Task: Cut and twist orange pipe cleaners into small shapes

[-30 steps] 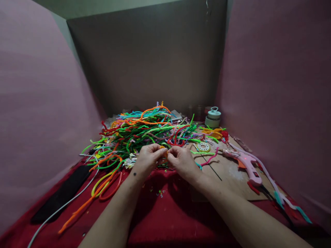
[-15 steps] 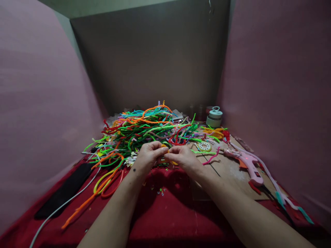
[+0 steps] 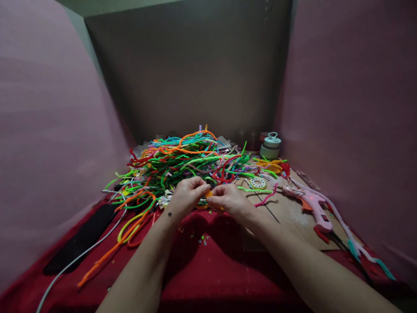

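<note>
Fingers of the left hand (image 3: pixel 189 193) and right hand (image 3: pixel 233 202) are closed on a small, fuzzy orange pipe-cleaner piece (image 3: pixel 209 194) between them; whether its shaping is finished cannot be told. Beyond lies a large, tangled multicoloured pipe-cleaner heap (image 3: pixel 182 167), mostly loose lengths. The round, pale-green lidded jar (image 3: pixel 270 150) hides any contents. Tiny cut scraps (image 3: pixel 203 238) dot the red cloth (image 3: pixel 202 274).
</note>
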Motion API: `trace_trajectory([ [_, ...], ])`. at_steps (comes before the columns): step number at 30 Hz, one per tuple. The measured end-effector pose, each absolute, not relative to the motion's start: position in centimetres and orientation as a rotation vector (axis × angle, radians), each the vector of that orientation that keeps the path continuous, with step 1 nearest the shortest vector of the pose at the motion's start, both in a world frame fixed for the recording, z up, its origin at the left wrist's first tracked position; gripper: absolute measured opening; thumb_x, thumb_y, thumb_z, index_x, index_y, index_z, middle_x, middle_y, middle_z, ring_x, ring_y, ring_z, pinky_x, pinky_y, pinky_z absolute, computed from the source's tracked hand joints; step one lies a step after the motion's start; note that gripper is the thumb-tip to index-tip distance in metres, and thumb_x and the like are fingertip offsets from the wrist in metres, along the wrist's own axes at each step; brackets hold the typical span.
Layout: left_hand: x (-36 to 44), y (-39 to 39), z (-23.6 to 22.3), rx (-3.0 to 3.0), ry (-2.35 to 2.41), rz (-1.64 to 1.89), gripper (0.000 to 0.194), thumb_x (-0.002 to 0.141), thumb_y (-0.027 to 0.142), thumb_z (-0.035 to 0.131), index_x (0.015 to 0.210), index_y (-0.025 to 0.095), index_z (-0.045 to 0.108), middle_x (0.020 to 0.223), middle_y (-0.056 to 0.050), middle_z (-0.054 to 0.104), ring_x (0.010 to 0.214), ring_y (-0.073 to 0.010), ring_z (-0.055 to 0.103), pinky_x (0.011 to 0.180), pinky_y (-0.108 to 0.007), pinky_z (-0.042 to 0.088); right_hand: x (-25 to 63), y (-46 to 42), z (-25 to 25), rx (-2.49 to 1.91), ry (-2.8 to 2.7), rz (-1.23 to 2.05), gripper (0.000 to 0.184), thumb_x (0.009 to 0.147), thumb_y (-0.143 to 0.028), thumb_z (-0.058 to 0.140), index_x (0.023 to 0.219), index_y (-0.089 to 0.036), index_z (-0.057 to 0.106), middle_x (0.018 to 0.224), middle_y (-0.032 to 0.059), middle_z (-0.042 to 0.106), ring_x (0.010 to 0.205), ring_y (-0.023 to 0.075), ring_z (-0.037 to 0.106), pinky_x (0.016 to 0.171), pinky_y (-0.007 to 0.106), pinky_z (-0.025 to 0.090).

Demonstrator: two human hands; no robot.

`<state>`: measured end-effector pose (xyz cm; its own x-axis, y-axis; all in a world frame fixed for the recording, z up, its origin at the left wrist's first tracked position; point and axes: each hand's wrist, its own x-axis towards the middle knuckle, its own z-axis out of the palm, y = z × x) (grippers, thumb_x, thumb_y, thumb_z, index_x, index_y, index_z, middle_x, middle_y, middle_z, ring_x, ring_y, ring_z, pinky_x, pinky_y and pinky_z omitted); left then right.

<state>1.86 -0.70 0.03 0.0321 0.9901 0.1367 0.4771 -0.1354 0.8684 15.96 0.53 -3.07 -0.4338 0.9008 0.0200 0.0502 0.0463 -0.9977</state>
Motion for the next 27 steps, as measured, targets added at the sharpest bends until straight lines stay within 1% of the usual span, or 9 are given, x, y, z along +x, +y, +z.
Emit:
trace_trajectory([
  [3, 1.9, -0.7, 0.0, 1.788, 1.537, 1.058, 0.022, 0.066, 0.034, 0.058, 0.056, 0.015, 0.053, 0.048, 0.005, 0.045, 0.046, -0.0075, 0.038, 0.043, -0.019, 0.027, 16.0, 0.6, -3.1, -0.979, -1.603, 1.487, 0.016, 0.061, -0.024, 0.06, 0.051, -0.015, 0.051, 0.039, -0.0046, 0.046, 0.035, 0.0048, 0.036, 0.038, 0.02, 0.028],
  [8, 1.7, -0.6, -0.1, 1.492, 1.265, 0.998, 0.023, 0.07, 0.039, 0.056, 0.07, 0.016, 0.053, 0.044, 0.007, 0.038, 0.037, -0.0051, 0.027, 0.038, -0.019, 0.021, 16.3, 0.7, -2.8, -0.83, -1.533, 1.602, 0.02, 0.061, -0.027, 0.063, 0.05, -0.015, 0.051, 0.04, -0.0038, 0.048, 0.035, 0.0057, 0.039, 0.038, 0.02, 0.029],
  [10, 1.6, -0.6, -0.2, 1.486, 1.242, 0.96, 0.024, 0.07, 0.04, 0.056, 0.069, 0.016, 0.053, 0.042, 0.008, 0.038, 0.036, -0.0052, 0.027, 0.038, -0.019, 0.021, 16.2, 0.6, -2.8, -0.831, -1.531, 1.619, 0.021, 0.062, -0.027, 0.063, 0.05, -0.015, 0.05, 0.039, -0.0039, 0.048, 0.034, 0.0054, 0.039, 0.037, 0.02, 0.028],
  [12, 1.7, -0.5, -0.4, 1.582, 1.35, 0.97, 0.022, 0.068, 0.038, 0.058, 0.064, 0.016, 0.053, 0.041, 0.007, 0.04, 0.037, -0.0056, 0.03, 0.039, -0.019, 0.023, 16.2, 0.7, -3.0, -0.847, -1.538, 1.625, 0.022, 0.061, -0.027, 0.063, 0.049, -0.014, 0.049, 0.039, -0.0036, 0.048, 0.033, 0.0052, 0.038, 0.036, 0.02, 0.028],
  [15, 2.0, -0.4, -0.4, 1.75, 1.524, 1.06, 0.02, 0.067, 0.035, 0.058, 0.061, 0.016, 0.056, 0.049, 0.004, 0.049, 0.044, -0.0072, 0.039, 0.043, -0.019, 0.029, 16.3, 0.9, -3.3, -0.879, -1.508, 1.687, 0.023, 0.06, -0.03, 0.063, 0.05, -0.015, 0.049, 0.043, -0.0015, 0.053, 0.033, 0.0065, 0.042, 0.036, 0.02, 0.031],
  [19, 1.9, -0.4, -0.1, 1.803, 1.49, 0.994, 0.026, 0.072, 0.04, 0.053, 0.068, 0.015, 0.059, 0.057, 0.003, 0.052, 0.049, -0.0082, 0.041, 0.046, -0.02, 0.031, 16.5, 1.3, -3.3, -0.873, -1.343, 1.748, 0.024, 0.058, -0.034, 0.065, 0.056, -0.014, 0.051, 0.049, 0.0002, 0.058, 0.038, 0.0089, 0.049, 0.041, 0.021, 0.035],
  [21, 1.7, -0.6, 0.1, 1.866, 1.433, 0.874, 0.024, 0.071, 0.039, 0.056, 0.07, 0.014, 0.059, 0.057, 0.003, 0.052, 0.05, -0.0082, 0.04, 0.047, -0.019, 0.031, 16.5, 1.5, -3.3, -0.889, -1.275, 1.709, 0.025, 0.057, -0.035, 0.065, 0.058, -0.015, 0.05, 0.048, -0.0013, 0.056, 0.039, 0.0091, 0.048, 0.042, 0.022, 0.035],
  [23, 1.6, -0.8, 0.0, 2.002, 1.414, 0.786, 0.021, 0.071, 0.036, 0.056, 0.068, 0.015, 0.059, 0.057, 0.003, 0.051, 0.052, -0.0086, 0.041, 0.049, -0.019, 0.031, 16.5, 1.7, -3.4, -0.911, -1.262, 1.624, 0.025, 0.058, -0.035, 0.064, 0.056, -0.015, 0.049, 0.046, -0.0031, 0.051, 0.039, 0.0076, 0.044, 0.043, 0.021, 0.032],
  [27, 2.0, -1.1, -0.7, 2.286, 1.563, 0.767, 0.023, 0.081, 0.035, 0.045, 0.07, 0.018, 0.057, 0.056, 0.003, 0.05, 0.051, -0.0094, 0.042, 0.051, -0.02, 0.03, 16.5, 2.0, -3.8, -0.893, -1.324, 1.353, 0.023, 0.062, -0.033, 0.062, 0.055, -0.014, 0.05, 0.047, -0.0053, 0.044, 0.045, 0.0053, 0.034, 0.045, 0.021, 0.025],
])
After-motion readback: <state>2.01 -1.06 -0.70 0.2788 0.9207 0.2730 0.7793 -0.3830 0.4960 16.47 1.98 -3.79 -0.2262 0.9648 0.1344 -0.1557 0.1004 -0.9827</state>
